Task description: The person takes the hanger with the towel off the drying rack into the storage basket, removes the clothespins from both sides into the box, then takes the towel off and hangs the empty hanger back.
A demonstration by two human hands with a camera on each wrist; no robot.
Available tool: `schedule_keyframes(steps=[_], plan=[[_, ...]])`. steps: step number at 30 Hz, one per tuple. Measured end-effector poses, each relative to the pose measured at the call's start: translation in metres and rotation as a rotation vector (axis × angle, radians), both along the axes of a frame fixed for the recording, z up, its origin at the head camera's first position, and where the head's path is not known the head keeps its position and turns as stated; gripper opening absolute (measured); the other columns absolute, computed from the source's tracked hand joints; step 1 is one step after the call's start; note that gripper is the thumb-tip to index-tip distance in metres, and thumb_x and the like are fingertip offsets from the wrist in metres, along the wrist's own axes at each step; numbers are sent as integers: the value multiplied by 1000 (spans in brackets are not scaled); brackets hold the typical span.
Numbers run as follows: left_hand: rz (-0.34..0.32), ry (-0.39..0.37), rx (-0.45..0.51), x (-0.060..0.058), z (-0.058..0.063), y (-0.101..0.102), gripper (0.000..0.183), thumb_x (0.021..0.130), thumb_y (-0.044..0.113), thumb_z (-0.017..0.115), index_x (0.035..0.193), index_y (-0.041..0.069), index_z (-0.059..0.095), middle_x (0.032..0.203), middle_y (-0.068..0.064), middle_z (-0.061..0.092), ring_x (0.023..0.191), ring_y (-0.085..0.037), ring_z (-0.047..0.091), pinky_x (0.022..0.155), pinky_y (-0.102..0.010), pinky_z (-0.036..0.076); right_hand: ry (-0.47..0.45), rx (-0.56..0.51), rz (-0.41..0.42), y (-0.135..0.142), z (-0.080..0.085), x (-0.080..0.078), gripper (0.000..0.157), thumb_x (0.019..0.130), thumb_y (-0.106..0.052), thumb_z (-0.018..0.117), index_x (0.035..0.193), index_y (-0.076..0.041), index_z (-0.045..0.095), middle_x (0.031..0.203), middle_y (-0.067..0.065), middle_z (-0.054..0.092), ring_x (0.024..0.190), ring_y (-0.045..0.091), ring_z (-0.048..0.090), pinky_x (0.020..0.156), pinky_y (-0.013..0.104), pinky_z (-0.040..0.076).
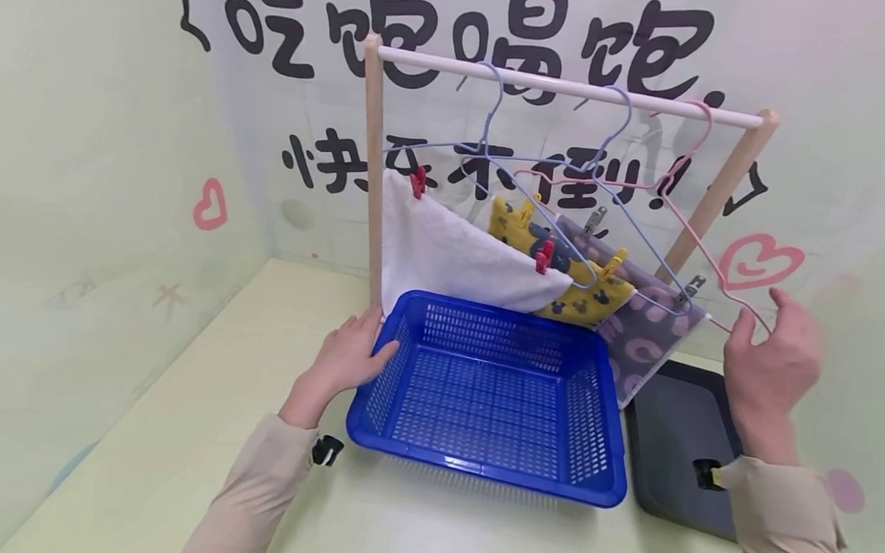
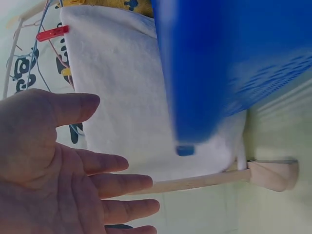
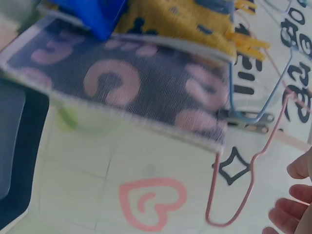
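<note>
In the head view my left hand is at the left end of a blue plastic basket, fingers extended. The left wrist view shows its palm and straight fingers, holding nothing, with a white towel behind them. My right hand is raised near the outer end of a pink hanger, its fingers loosely bent and apart from the wire in the right wrist view. A purple-grey patterned towel hangs from that hanger by silver clips. Two blue hangers carry the white towel with red clips and a yellow towel with yellow clips.
A wooden rack with a white bar stands behind the basket and holds the hangers. To the basket's right lies a dark grey tray, partly behind the right wrist. The pale table meets a wall sheet with large black writing.
</note>
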State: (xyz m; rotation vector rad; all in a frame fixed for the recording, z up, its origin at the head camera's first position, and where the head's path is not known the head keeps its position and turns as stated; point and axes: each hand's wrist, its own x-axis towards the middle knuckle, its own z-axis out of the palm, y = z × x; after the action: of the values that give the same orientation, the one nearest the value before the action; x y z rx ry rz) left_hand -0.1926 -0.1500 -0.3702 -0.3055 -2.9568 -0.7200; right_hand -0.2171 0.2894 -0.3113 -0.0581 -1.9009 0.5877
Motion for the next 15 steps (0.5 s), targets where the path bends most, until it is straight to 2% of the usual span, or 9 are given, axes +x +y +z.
schedule_keyframes(steps=[4, 9, 13, 15], plan=[[-15, -22, 54, 1, -10, -4, 56, 94, 18, 50, 136, -14, 32, 136, -31, 41, 124, -52, 36, 98, -64, 31, -5, 42, -4, 14, -3, -1, 39, 85, -16, 57, 117, 8, 55, 111, 29, 56, 104, 49, 46, 90, 56, 34], [-11, -103, 132, 7, -24, -12, 52, 95, 13, 45, 135, -17, 31, 132, -35, 42, 122, -50, 39, 97, -60, 36, -31, 81, -2, 18, -10, -5, 45, 86, -18, 56, 122, 9, 50, 114, 31, 53, 105, 51, 45, 91, 60, 32], [-6, -185, 238, 12, -33, -16, 52, 96, 11, 43, 135, -19, 28, 133, -38, 39, 124, -49, 37, 101, -57, 33, -68, 77, 62, 18, -12, -9, 48, 85, -12, 57, 125, 11, 47, 116, 34, 51, 108, 52, 43, 94, 58, 32], [-4, -201, 276, 13, -37, -17, 52, 97, 12, 44, 135, -19, 28, 133, -38, 38, 124, -50, 37, 101, -57, 33, -87, 64, 103, 18, -11, -11, 47, 84, -9, 58, 125, 12, 47, 116, 35, 50, 108, 51, 43, 94, 58, 32]])
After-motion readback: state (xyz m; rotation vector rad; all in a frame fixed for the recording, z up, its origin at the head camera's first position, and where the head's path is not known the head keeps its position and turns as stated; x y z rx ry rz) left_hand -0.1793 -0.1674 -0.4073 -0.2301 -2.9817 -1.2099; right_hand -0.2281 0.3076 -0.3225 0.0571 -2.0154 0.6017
